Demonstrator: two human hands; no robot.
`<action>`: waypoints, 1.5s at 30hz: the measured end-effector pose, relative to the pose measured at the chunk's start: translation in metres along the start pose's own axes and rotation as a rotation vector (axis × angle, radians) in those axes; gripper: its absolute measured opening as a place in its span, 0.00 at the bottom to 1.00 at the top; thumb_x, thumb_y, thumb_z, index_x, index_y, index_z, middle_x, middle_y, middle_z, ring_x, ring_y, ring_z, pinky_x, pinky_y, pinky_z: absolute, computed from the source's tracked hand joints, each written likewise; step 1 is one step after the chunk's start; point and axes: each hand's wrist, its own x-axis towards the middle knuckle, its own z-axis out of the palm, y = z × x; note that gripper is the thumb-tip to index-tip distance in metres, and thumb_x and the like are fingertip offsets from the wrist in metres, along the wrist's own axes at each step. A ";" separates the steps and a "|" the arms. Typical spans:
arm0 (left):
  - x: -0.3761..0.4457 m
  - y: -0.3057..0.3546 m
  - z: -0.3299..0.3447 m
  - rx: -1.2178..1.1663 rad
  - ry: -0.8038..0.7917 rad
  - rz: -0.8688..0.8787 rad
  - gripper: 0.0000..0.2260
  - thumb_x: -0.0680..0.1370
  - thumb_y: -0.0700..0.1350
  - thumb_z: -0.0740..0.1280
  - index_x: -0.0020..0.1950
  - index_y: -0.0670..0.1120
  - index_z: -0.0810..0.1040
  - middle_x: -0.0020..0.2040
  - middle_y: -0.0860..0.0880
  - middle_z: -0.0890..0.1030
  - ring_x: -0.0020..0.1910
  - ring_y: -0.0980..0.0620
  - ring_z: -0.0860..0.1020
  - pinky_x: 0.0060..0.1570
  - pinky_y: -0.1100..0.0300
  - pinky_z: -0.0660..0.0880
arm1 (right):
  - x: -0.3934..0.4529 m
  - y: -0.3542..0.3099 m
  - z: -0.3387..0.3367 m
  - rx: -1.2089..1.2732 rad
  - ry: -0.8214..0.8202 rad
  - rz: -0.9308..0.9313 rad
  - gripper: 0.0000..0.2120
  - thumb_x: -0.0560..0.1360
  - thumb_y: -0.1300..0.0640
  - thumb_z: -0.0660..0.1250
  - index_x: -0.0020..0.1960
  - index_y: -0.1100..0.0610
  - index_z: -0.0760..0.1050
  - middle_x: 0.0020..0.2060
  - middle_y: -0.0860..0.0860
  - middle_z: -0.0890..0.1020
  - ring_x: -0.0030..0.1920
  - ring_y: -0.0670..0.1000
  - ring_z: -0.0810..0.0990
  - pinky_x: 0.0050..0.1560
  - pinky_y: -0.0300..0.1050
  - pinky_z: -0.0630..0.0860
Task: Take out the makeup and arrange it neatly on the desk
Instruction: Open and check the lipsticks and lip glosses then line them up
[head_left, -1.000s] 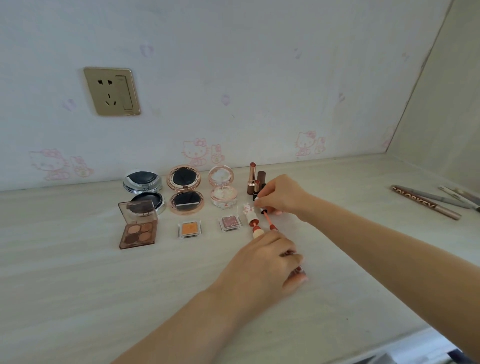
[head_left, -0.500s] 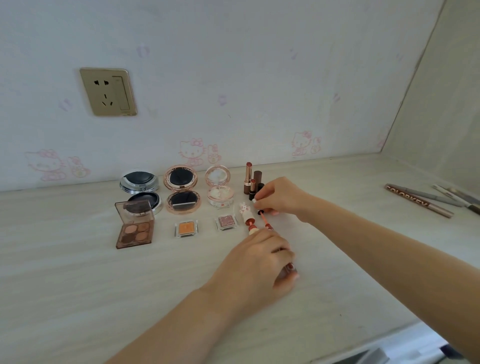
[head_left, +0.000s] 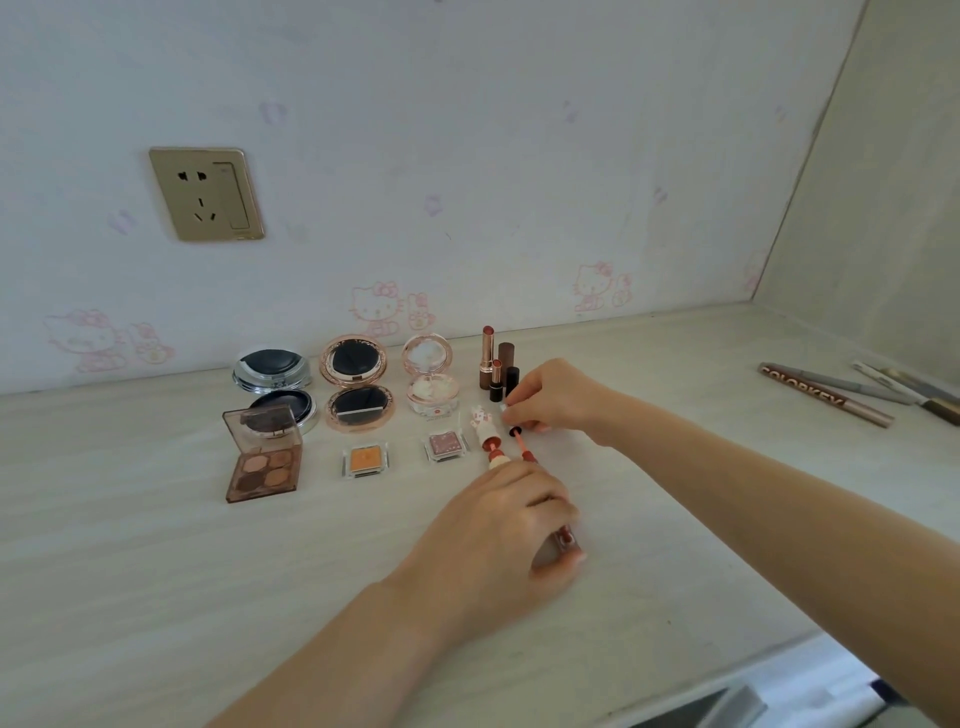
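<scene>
On the pale wood-grain surface (head_left: 156, 545), opened compacts stand in a row: a silver round compact (head_left: 274, 384), a rose-gold round compact (head_left: 357, 382) and a pink clear-lidded compact (head_left: 430, 376). In front lies a brown four-pan eyeshadow palette (head_left: 264, 457). The right hand (head_left: 553, 397) pinches a red-tipped applicator wand (head_left: 522, 441). The left hand (head_left: 511, 525) grips a dark red lip-gloss tube (head_left: 566, 538).

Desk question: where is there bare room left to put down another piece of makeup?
Bare desk lies in front of the eyeshadow palette, and between the right hand and the pencils. It is crowded from the compacts to the lipsticks, where both hands work.
</scene>
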 end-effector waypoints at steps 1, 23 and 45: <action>0.000 0.000 0.000 -0.004 0.000 0.001 0.12 0.74 0.53 0.68 0.51 0.48 0.82 0.51 0.53 0.80 0.55 0.54 0.75 0.58 0.60 0.71 | -0.001 0.001 -0.001 -0.001 0.002 -0.010 0.08 0.70 0.62 0.73 0.48 0.63 0.82 0.41 0.57 0.83 0.39 0.49 0.80 0.43 0.40 0.78; 0.092 0.014 0.027 -0.107 -0.092 -0.010 0.14 0.79 0.47 0.63 0.63 0.47 0.77 0.57 0.52 0.79 0.61 0.56 0.71 0.60 0.61 0.68 | -0.094 0.112 -0.156 -0.408 0.263 0.021 0.08 0.74 0.53 0.69 0.53 0.52 0.80 0.43 0.44 0.81 0.42 0.41 0.79 0.43 0.34 0.73; 0.306 0.044 0.181 -0.128 -0.313 0.031 0.22 0.81 0.44 0.57 0.75 0.48 0.62 0.75 0.49 0.65 0.76 0.48 0.54 0.73 0.57 0.52 | -0.097 0.221 -0.242 -0.725 0.553 0.178 0.12 0.77 0.50 0.63 0.57 0.52 0.77 0.51 0.51 0.78 0.51 0.54 0.77 0.44 0.42 0.69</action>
